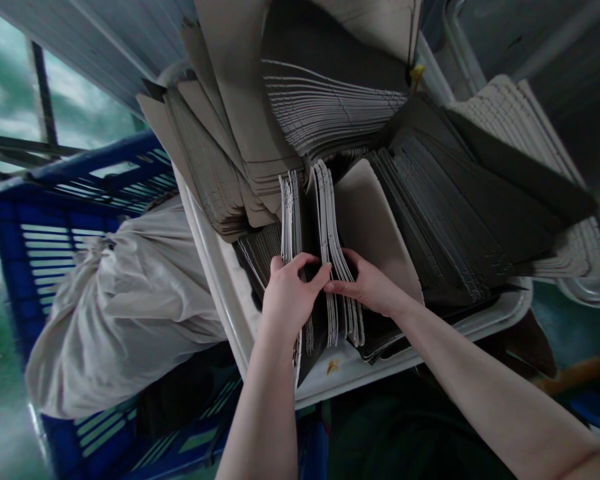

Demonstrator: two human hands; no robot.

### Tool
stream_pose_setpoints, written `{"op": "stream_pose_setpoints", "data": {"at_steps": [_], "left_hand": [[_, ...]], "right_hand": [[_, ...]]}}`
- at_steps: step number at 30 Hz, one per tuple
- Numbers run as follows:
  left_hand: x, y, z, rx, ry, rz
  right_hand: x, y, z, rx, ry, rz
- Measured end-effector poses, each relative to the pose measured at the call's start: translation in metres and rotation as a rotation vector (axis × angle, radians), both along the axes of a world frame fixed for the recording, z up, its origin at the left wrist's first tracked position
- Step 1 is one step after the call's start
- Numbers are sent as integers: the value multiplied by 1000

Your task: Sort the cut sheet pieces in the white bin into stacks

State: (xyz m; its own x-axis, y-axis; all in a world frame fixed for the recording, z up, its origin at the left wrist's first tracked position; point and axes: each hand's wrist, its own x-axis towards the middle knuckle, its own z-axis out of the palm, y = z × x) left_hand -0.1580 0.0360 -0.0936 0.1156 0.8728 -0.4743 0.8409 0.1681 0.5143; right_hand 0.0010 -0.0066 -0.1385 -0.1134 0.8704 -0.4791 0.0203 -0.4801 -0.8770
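**Inside a white tray, white-edged sheets in hand**

Just below the dial's centre, the right hand is closed around the right bundle. The left hand curls over the left bundle; whether it grips, I cannot tell. Beige stacks stand toward 11 o'clock, dark grey stacks between 2 and 3. At 9, a blue slatted crate holds a cloth sack. Near 6, the tray's orange mark is too small to read.
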Motion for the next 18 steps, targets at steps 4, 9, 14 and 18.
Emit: {"op": "stream_pose_setpoints", "data": {"at_steps": [4, 9, 14, 18], "left_hand": [[-6, 1, -3, 27, -14, 16], [-12, 1, -3, 46, 9, 4], [-13, 1, -1, 27, 25, 9], [-14, 0, -1, 36, 16, 3]], "right_hand": [[3, -1, 0, -17, 16, -15], [6, -3, -1, -50, -14, -41], [6, -4, 1, -61, -17, -52], [6, -4, 1, -72, -18, -50]]}}
